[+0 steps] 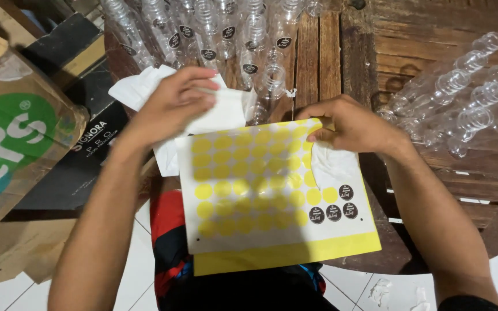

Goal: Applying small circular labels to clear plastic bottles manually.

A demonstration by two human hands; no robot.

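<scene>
1. The step in hand looks like working round stickers off the yellow-backed sticker sheet (pixel 243 190), which lies over the near edge of the dark wooden table (pixel 387 57) and the person's lap.
2. The right hand (pixel 353 124) pinches the sheet's far right corner, fingers clenched on it.
3. The left hand (pixel 174 103) rests on white paper (pixel 226 112) by the far left corner; I cannot tell its grasp.
4. Three dark round stickers (pixel 334 212) remain near the right edge, well apart from both hands; reaching them likely calls for a fingertip lift.
5. Clear plastic bottles (pixel 226 29) lie along the far edge.
</scene>
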